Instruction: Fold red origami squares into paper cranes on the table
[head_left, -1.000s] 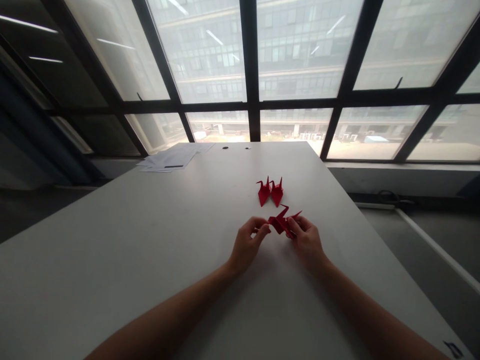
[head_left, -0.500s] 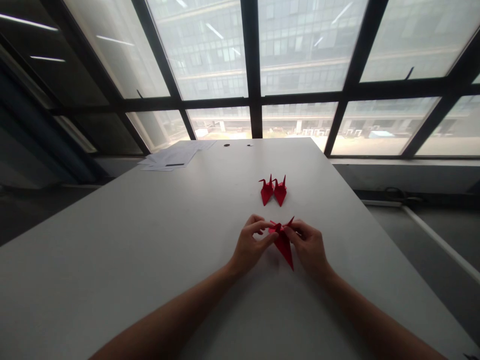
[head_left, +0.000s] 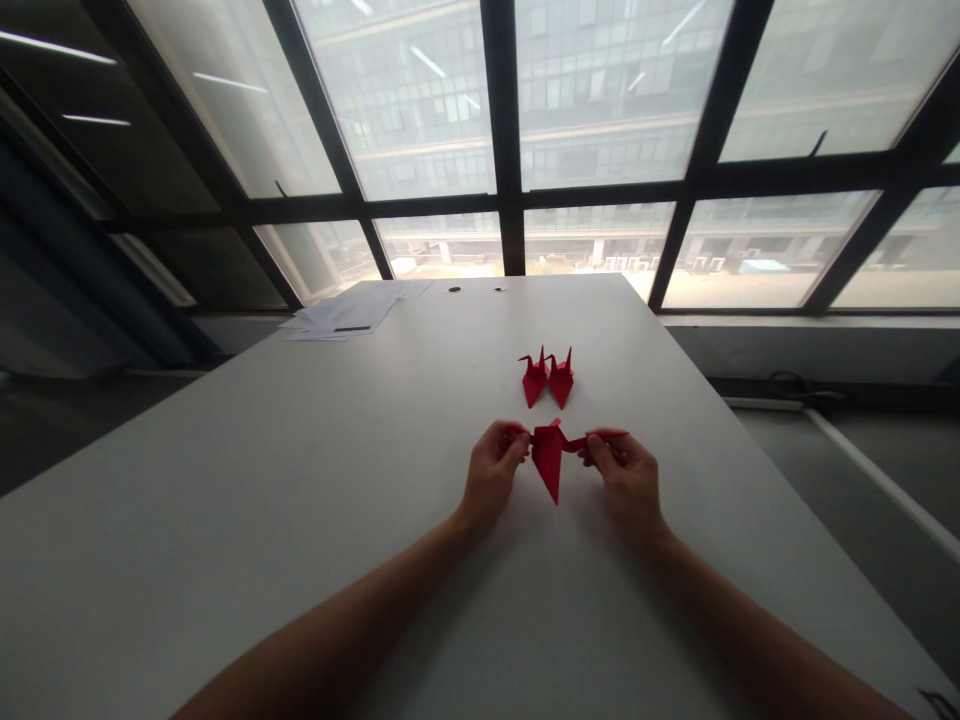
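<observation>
A red origami crane (head_left: 551,458) hangs between my two hands just above the white table (head_left: 300,480). My left hand (head_left: 491,478) pinches its left tip. My right hand (head_left: 628,480) pinches its right tip, which stretches out sideways. The crane's wing points down toward me. Two more folded red cranes (head_left: 548,377) stand side by side on the table a little beyond my hands.
A loose stack of white paper sheets (head_left: 349,312) lies at the table's far left corner. Two small dark holes (head_left: 474,290) sit near the far edge. Large dark-framed windows (head_left: 510,150) rise behind the table. The table's right edge drops to the floor.
My hands have moved apart, pulling the crane's two tips out sideways. The crane's wing has swung a little to the left. The two cranes on the table have not moved.
</observation>
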